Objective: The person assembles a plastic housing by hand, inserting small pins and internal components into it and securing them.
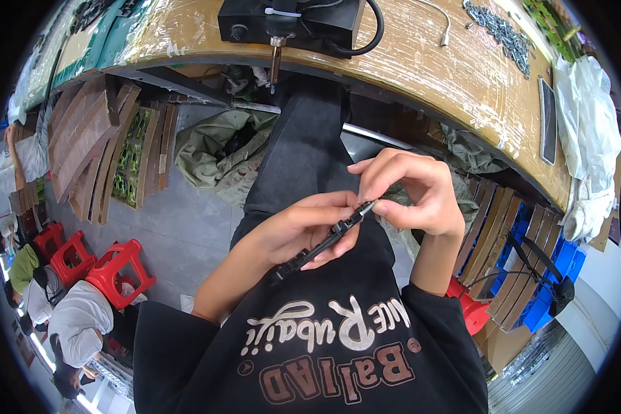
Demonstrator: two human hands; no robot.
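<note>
A slim black part with a jointed or notched edge (319,246) slants across my lap, its kind not clear. My left hand (303,224) is closed round its middle, fingers wrapped behind it. At its upper right end, next to a small silvery tip (366,207), my right hand (414,190) pinches with thumb and forefinger. The pinching fingers partly hide that end. Both hands are close together in front of my dark shirt, above my legs and below the bench edge.
Along the far side runs a wooden bench (421,79) with a black box (255,31), a hanging metal-tipped tool (274,62) and a pile of small metal pieces (507,38). Stacked trays (83,138) stand left, more trays (510,255) right. Red stools (121,272) and people are behind left.
</note>
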